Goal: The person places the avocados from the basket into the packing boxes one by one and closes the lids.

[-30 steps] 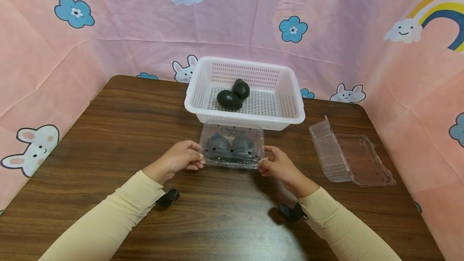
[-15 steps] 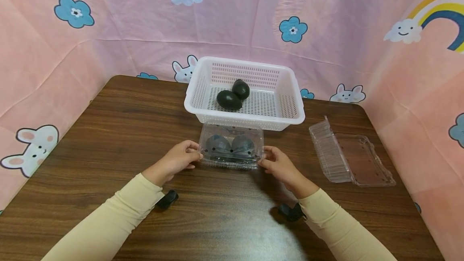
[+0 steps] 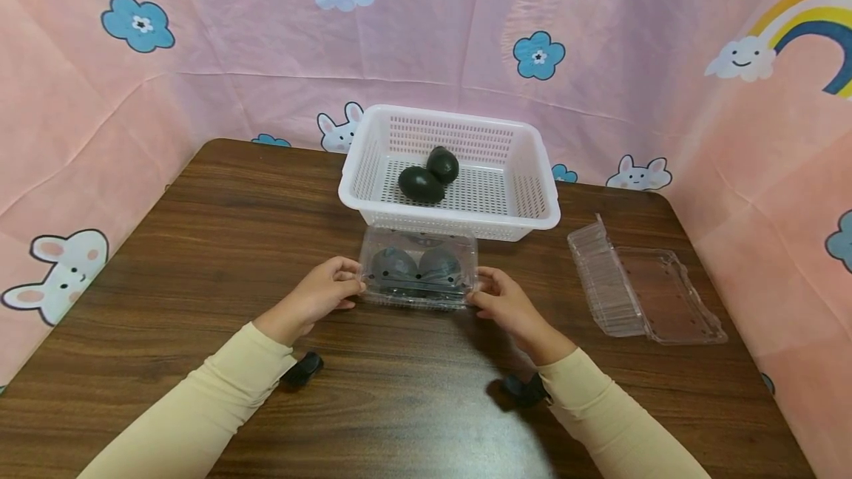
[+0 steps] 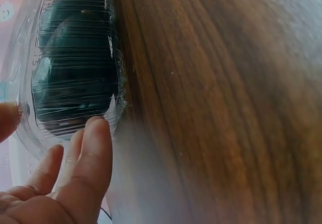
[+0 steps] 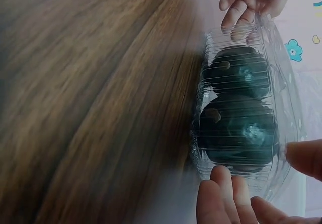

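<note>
Clear plastic box [image 3: 418, 281], two avocados [image 4: 75, 65] inside, just in front of white basket [image 3: 449, 222], smack between both hands. Left hand [image 3: 313, 298] pinches one end, thumb at rim, fingertips on end wall. Right hand [image 3: 509, 309] pinches other end, pretty much same grip. Two more avocados [image 3: 421, 184] inside basket; open clear container [image 3: 665, 294] off to basket's right, nearer side.

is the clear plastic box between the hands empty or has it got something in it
Not empty: the right wrist view shows two dark green fruits through the ribbed wall of the clear plastic box.
</note>
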`<state>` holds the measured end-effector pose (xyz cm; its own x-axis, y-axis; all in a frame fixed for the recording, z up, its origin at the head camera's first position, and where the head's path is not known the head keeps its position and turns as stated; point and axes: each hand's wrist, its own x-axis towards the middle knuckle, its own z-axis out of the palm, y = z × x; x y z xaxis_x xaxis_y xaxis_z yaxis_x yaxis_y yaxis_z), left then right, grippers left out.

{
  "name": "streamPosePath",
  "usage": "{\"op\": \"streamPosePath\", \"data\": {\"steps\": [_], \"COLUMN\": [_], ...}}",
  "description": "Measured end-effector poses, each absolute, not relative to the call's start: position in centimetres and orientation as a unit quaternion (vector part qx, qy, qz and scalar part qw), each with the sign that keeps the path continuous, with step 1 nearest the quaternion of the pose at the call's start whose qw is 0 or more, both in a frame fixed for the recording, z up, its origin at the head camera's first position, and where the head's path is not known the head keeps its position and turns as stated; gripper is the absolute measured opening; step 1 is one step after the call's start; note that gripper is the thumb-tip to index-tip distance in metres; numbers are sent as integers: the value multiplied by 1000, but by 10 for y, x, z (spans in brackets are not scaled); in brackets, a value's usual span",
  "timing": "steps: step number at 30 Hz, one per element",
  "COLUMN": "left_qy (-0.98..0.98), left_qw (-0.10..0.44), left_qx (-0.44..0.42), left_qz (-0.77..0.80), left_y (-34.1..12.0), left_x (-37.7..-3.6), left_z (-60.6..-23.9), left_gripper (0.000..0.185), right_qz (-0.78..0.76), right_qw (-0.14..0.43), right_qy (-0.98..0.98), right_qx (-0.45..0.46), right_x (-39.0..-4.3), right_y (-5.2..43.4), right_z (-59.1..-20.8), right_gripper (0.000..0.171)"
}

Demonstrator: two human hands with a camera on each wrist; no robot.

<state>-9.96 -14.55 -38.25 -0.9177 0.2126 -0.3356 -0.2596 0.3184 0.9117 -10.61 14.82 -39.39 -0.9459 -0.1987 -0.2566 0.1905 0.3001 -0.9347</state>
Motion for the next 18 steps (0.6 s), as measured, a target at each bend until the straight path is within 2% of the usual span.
{"op": "streamPosePath", "data": {"steps": [18], "left_qy": [783], "left_qw": [178], "left_qx": [-19], "left_qz": [595], "left_y": [-159], "left_x": [-98], "left_z": [-387], "left_gripper": [44], "right_qz": [-614], "right_qw": [160], "right_qy": [773], "right_qx": [3], "right_x": [-108], "right_y": [132], "right_z": [-398], "right_gripper": [53]}}
